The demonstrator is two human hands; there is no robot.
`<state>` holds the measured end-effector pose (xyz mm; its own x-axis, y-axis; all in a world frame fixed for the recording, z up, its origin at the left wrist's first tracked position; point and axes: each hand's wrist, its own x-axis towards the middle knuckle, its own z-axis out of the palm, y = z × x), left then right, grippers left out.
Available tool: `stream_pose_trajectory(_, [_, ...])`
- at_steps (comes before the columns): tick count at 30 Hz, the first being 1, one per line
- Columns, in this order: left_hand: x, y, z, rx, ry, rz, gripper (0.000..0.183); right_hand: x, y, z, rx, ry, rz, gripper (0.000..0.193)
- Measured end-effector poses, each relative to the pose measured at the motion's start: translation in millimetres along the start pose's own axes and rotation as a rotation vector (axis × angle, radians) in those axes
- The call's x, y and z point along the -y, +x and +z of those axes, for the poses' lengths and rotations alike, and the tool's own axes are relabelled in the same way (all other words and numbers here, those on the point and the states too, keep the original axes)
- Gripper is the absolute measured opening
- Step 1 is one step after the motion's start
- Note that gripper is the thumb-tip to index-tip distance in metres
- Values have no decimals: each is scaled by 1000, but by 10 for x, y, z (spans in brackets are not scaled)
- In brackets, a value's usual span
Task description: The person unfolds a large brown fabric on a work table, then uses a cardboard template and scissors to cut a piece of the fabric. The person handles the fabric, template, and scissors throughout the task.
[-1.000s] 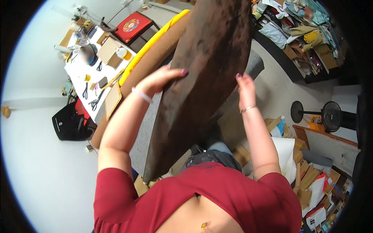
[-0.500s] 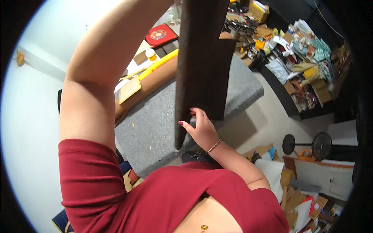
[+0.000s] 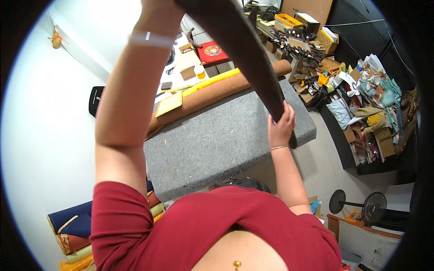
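Your right hand (image 3: 281, 125) grips the lower end of the long dark brown stiff sheet (image 3: 246, 49), raised above the grey felt-covered table (image 3: 212, 140); your left hand (image 3: 160, 11) clasps its top, fingers unseen.

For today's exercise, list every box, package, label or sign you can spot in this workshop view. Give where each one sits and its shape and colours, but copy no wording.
Small cardboard box: on the white table behind the grey felt bench, brown, cube-like.
Orange crate: far shelf at top, rectangular, open.
Red panel: on the far table, square, round patterned emblem.
Black bag: against the left wall, small pale label, too small to read.
No screens in view.
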<state>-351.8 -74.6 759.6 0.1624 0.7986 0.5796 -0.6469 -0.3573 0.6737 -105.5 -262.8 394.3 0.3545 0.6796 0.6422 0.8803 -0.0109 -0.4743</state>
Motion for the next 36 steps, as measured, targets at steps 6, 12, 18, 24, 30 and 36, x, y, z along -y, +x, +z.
stream_pose_trajectory(6, [-115,-1693,-364,-562,129,30,50,-893,136,-622,129,48,-249,72])
stream_pose_trajectory(12, [-46,-3683,-1133,-1153,-4,-99,51,-1895,-12,-1128,315,-84,-331,60])
stream_pose_trajectory(18, [754,-5741,-1495,-1552,-153,-262,55,-2687,-530,-827,599,-275,-199,57])
stream_pose_trajectory(24, [1429,-6455,-1543,-1793,-121,-431,56,-3326,-1216,47,302,-237,479,80])
stream_pose_trajectory(30, [1685,-6477,-1340,-1873,34,-572,63,-3520,-1695,752,146,1240,1807,90])
stream_pose_trajectory(36, [1533,-6442,-1488,-1845,104,-666,61,-3272,-1746,805,121,1107,1779,87])
